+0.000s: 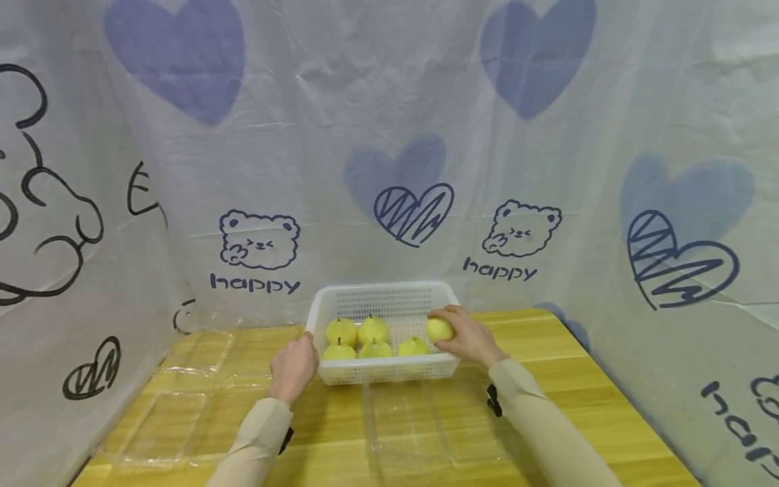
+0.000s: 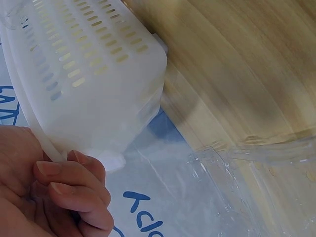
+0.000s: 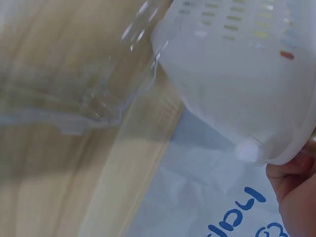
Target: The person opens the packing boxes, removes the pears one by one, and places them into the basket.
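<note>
A white perforated plastic basket [image 1: 389,365] stands at the back of the table with several yellow-green pears [image 1: 374,329] inside, mostly left and front. My left hand [image 1: 295,367] grips the basket's left rim; the left wrist view shows its fingers [image 2: 74,173] curled at the rim. At the basket's right end, my right hand [image 1: 471,338] holds one pear [image 1: 439,329] between thumb and fingers, over the inside of the basket. In the right wrist view the basket wall hides that pear, and only part of the right hand [image 3: 298,192] shows at the rim.
In front of the basket sits a clear plastic clamshell container [image 1: 402,426] on the wood-grain table [image 1: 608,419]. More clear containers [image 1: 164,419] lie at the left. White printed sheeting [image 1: 389,101] hangs behind and on both sides.
</note>
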{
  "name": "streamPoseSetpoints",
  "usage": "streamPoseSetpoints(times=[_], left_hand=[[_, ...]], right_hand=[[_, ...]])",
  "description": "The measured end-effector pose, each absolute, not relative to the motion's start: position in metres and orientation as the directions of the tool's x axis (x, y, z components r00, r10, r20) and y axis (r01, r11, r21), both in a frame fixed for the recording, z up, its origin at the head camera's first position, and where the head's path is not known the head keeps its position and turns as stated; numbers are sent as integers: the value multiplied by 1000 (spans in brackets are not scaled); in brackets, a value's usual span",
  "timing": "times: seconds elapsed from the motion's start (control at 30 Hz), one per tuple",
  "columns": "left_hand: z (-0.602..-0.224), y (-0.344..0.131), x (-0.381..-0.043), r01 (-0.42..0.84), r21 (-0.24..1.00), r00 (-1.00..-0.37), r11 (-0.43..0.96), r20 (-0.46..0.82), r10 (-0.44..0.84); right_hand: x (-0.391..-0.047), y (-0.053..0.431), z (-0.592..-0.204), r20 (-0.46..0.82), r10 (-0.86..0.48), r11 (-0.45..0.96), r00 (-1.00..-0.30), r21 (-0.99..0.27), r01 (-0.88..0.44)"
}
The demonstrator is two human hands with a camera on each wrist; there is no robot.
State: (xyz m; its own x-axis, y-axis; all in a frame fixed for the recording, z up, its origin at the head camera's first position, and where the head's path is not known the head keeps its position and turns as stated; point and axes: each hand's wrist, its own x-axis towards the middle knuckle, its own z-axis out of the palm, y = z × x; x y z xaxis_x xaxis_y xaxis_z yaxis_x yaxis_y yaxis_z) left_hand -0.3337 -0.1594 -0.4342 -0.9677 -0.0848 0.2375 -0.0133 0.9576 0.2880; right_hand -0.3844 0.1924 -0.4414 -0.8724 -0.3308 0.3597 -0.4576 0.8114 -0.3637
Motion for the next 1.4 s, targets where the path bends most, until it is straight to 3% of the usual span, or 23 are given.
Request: streamPoseSetpoints(times=[0.7, 1.03, 1.4], left_hand=[[-431, -160, -332, -26, 305, -969, 952, 225, -99], [-432, -160, -332, -28, 316, -970, 948, 221, -103], [-432, -159, -332, -23, 304, -964, 952, 244, -101]], right_hand=[[-405, 178, -433, 162, -434, 884, -886, -115, -454], [-411, 165, -426, 64, -521, 852, -851, -19, -523], [-413, 154, -430, -63, -447, 889, -892, -137, -436]])
